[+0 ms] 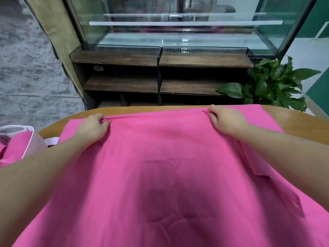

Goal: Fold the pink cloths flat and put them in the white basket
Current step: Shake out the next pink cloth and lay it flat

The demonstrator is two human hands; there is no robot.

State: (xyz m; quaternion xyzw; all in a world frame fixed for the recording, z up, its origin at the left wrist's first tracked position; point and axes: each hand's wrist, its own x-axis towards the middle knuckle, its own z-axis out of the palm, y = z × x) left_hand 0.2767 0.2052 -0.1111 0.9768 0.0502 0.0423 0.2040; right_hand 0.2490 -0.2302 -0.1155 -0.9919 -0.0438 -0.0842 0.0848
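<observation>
my left hand (94, 126) and right hand (225, 120) each pinch the far hem of the large bright pink cotton cloth (169, 175), near the far edge of the rounded wooden table (302, 122). the cloth spreads from my fingers back toward me, covering most of the surface. the white mesh basket (26, 138) sits off the table's left edge, pink fabric inside.

Pink cloth (169, 166) spread over table; white basket (26, 132) at left holds pink fabric.

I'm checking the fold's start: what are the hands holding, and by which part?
Both hold the pink cloth by its far edge: the left hand pinches it toward the left, the right hand toward the right.
</observation>
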